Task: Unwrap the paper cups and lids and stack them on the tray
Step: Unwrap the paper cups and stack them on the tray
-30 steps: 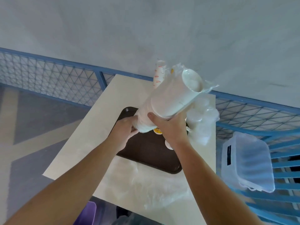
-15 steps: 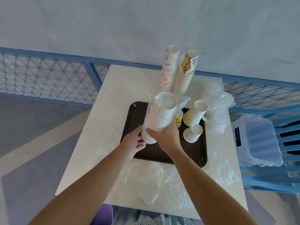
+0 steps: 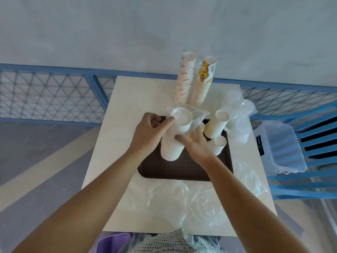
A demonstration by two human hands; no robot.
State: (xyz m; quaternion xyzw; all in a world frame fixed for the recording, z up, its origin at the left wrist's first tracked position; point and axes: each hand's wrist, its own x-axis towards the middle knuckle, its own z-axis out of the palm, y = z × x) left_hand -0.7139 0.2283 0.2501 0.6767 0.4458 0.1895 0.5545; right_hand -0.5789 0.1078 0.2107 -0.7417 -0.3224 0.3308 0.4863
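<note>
1. Your left hand [image 3: 149,130] has its grip pinched narrow, thumb and forefinger on the plastic wrap [image 3: 198,115] at the top rim of the wrapped stack of white paper cups [image 3: 173,143]; your right hand [image 3: 196,146] grips the same stack at mid-height, thumb across its near side, fingers behind it.
2. The stack's foot is down at the left half of the dark brown tray [image 3: 182,170]; whether it bears on the tray or is held just above it, you cannot tell.
3. To its right on the tray stand a taller bare stack of white cups [image 3: 216,125] and, just in front of that, a shorter stack [image 3: 218,145].
4. At the far edge of the surface [image 3: 127,106] stand a red-printed cup stack [image 3: 184,81] and a yellow-printed cup stack [image 3: 203,83], side by side; the bagged clear lids [image 3: 238,110] lie right of the tray.
5. Loose clear wrapping [image 3: 182,201] covers the near part of the surface; a clear plastic box [image 3: 280,145] sits on the blue chair [image 3: 310,189] to your right.
</note>
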